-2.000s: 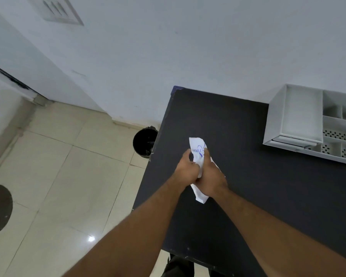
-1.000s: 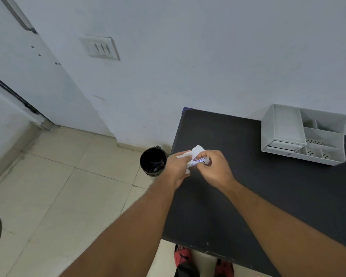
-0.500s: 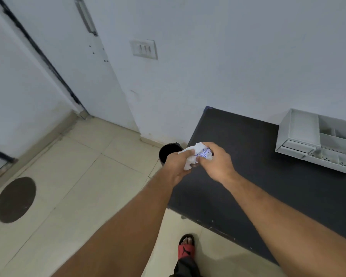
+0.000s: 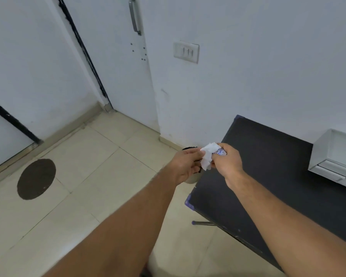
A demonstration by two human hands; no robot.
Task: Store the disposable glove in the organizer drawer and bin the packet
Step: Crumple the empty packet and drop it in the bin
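A crumpled white packet (image 4: 208,154) with blue print sits between both hands. My left hand (image 4: 185,166) pinches its left side and my right hand (image 4: 227,162) grips its right side. They hover over the left edge of the black table (image 4: 268,176). The black bin (image 4: 190,149) stands on the floor right under my left hand, mostly hidden by it. The white organizer (image 4: 332,156) rests at the table's far right, its drawer front (image 4: 334,166) looking pushed in. No glove is visible.
A white wall with a switch plate (image 4: 186,51) runs behind the table. A white door with a metal handle (image 4: 134,16) is to the left. A dark round patch (image 4: 36,178) marks the tiled floor.
The packet went from flat and partly spread to crumpled between both hands. The hands moved left from above the table to its left edge, over the bin, as the view swung left.
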